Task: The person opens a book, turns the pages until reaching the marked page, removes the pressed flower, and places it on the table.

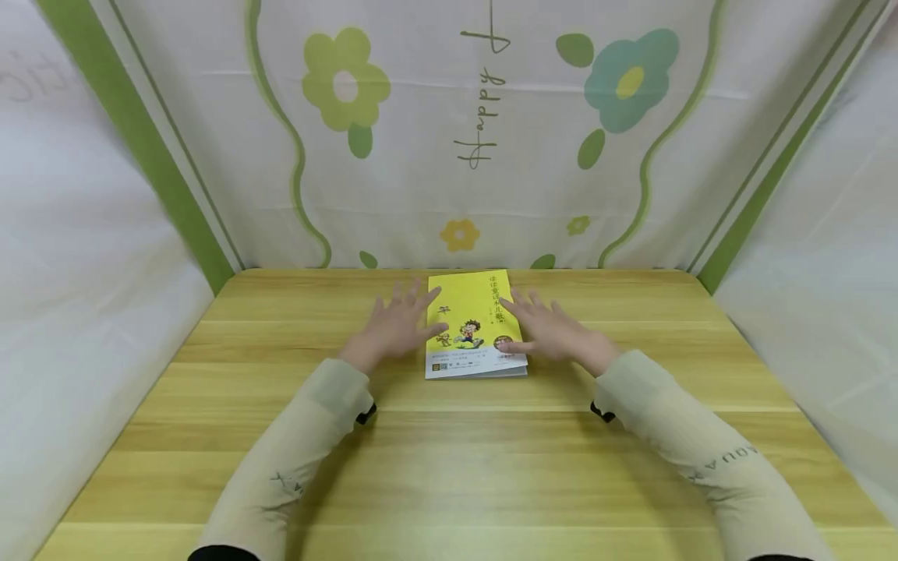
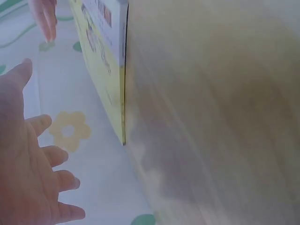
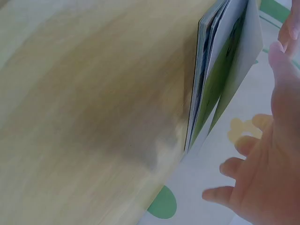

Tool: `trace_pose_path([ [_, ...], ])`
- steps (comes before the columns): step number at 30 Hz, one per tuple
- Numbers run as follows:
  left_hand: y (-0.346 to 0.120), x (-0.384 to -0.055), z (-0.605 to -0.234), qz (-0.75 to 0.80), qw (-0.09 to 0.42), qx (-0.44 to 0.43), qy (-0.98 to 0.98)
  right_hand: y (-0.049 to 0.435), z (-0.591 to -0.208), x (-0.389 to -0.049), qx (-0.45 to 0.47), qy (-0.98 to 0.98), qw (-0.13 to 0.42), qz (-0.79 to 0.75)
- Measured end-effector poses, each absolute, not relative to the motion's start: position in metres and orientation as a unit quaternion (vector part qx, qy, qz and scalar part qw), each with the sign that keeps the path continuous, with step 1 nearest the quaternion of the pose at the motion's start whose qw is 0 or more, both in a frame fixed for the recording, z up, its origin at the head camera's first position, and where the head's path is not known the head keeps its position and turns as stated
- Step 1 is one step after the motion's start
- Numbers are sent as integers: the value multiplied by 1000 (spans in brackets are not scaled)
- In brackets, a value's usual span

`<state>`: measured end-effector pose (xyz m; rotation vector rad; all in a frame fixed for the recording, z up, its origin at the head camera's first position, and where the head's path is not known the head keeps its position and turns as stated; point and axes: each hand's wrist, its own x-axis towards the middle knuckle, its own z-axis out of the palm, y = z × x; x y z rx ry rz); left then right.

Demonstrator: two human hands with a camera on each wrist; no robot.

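A yellow children's book [image 1: 463, 304] with a white lower band and cartoon figures lies on the table near its far edge. Its cover is slightly lifted on the right side, and pages show under it in the right wrist view, where the book [image 3: 218, 79] appears edge-on. My left hand [image 1: 396, 323] hovers at the book's left side with fingers spread. On the other side, my right hand [image 1: 554, 327] is spread too, its thumb and forefinger over the cover's right edge. In the wrist views, the left hand [image 2: 33, 164] and right hand [image 3: 272, 173] look apart from the book and hold nothing.
The wooden table [image 1: 477, 467] carries the book. Behind it hangs a white curtain [image 1: 435, 101] with flowers and lettering, meeting the table's far edge. White fabric walls with green strips [image 1: 140, 148] stand on both sides.
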<state>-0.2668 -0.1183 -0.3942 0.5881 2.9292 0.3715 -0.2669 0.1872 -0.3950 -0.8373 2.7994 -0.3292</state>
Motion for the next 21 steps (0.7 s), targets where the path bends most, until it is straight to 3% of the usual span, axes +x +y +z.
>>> trace_pose_path([
  [6, -112, -256, -395, 111, 67, 229, 965, 188, -395, -262, -307, 936, 132, -108],
  [21, -92, -236, -407, 113, 145, 275, 944, 191, -400, -250, -329, 917, 187, -124],
])
